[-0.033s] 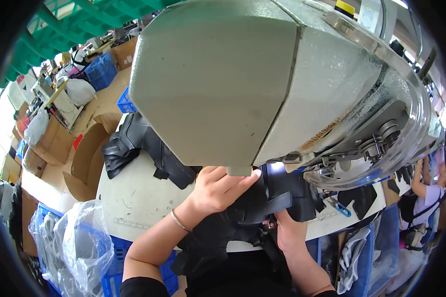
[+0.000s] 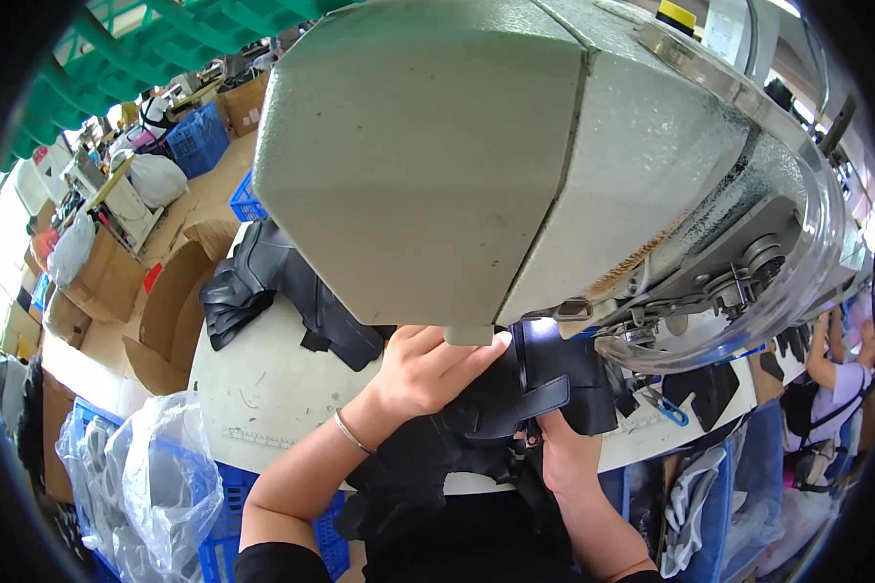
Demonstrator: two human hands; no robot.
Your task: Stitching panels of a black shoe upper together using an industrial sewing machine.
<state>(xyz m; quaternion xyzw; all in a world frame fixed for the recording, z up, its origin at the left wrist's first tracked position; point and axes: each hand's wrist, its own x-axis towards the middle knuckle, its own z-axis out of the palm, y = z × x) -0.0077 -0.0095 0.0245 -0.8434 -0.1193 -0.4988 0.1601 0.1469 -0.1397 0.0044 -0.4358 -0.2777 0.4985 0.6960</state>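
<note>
A black leather-like workpiece [image 2: 525,406], with layered panels and a stitched-looking flap, lies under the head of a large grey sewing machine [image 2: 418,185]. My left hand [image 2: 426,371] rests on its left part, fingers stretched toward the machine; some fingertips are hidden behind the machine's housing. At the near right edge, my right hand [image 2: 566,449] grips the workpiece, its fingers mostly covered by the material. More of the black material hangs over the table edge toward my body. The needle area is mostly hidden; a bright lamp spot shows beside it.
Stacked black pieces [image 2: 287,287] lie on the white table [image 2: 262,389] at left. Blue-handled snips [image 2: 673,412] and a black cut piece [image 2: 707,396] lie at right. Crates with plastic bags [image 2: 165,466] stand below left; a blue bin [image 2: 724,500] is below right. Another person [image 2: 836,379] sits at far right.
The near flap of the workpiece and my right hand have shifted very slightly. My left hand stays in place.
</note>
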